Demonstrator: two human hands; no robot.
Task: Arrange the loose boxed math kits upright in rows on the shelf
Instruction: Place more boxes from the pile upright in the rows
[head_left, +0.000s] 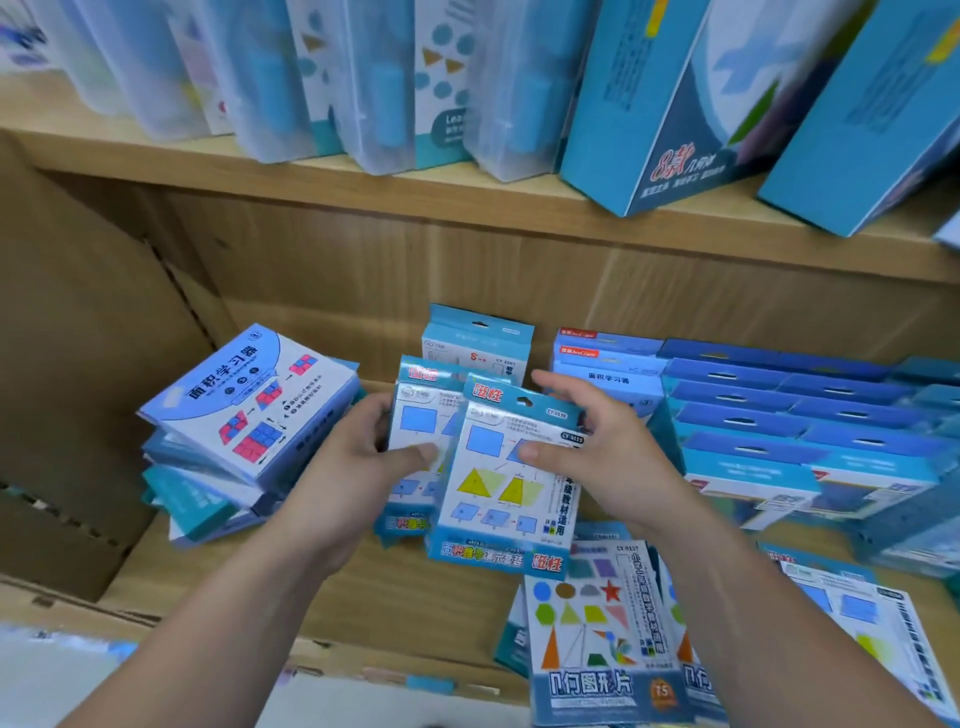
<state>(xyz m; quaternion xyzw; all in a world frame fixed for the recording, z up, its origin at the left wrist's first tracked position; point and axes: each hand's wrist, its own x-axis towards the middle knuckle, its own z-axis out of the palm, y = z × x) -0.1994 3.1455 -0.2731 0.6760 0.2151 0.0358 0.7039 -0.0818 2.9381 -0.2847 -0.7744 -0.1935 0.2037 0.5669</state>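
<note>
A pale wood-grain shelf (395, 587) with a matching back board carries the boxed math kits. The upper shelf (363, 182) above holds clear plastic cases (374, 93) and tall blue cartons (670, 98), and a brown cardboard panel (78, 364) stands at the left. In the middle, just above the shelf, the left hand (353, 462) grips the rear kit (421, 421), thumb pressed on its printed face, fingers (371, 410) curled round its left edge. The right hand (602, 452) grips the front kit (506, 483), which overlaps the rear one, thumb on the face and fingers curled over its top right corner. Both are flat, glossy card boxes, blue-bordered, with hang-tabs. A leaning stack (244, 410) of flat boxes sits left, upright rows (753, 415) fill the right, and loose kits (592, 639) lie flat near right
</note>
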